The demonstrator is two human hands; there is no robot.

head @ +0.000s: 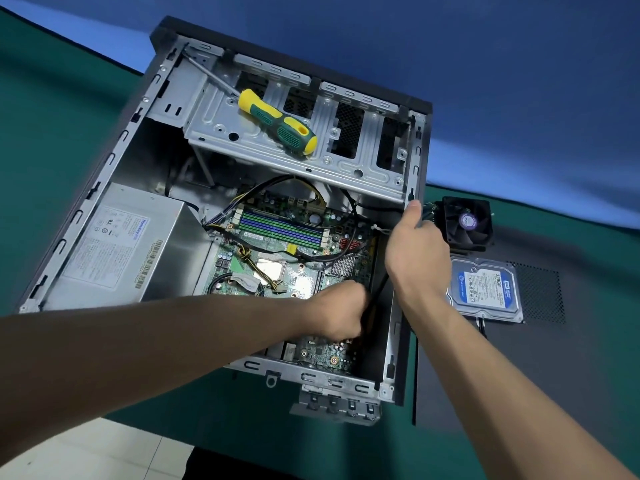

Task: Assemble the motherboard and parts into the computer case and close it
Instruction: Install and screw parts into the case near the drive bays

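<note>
Head view: an open grey sheet-steel computer case (114,147) is seen lying on its side on a green-covered desk (41,133), with a green printed-circuit motherboard (304,268) already seated on its floor beside a boxy silver power supply (117,251).

The left hand (337,311) is curled into a fist low at the board's right edge, closed round a black cable (379,289); what the cable ends in is hidden under the hand. The right hand (417,258) is laid against the case's right rim, thumb up by the frame; whether its fingers grip the rim or the cable cannot be told.

A cable appears to be routed or plugged in here. It would best be kept flat along the case wall, clear of the bare metallic processor socket (270,268) and the blue and green memory slots (280,228). A connector should be aligned before being pressed, with the case steadied by the other hand.

A screwdriver with a ribbed yellow-and-green rubber handle (277,121) is resting on the perforated steel drive cage. On a dark flat side panel (575,306) to the right, a black finned cooler fan (467,221) and a blue-labelled metal hard drive (485,289) are waiting, so the assembly is judged far from finished.
</note>
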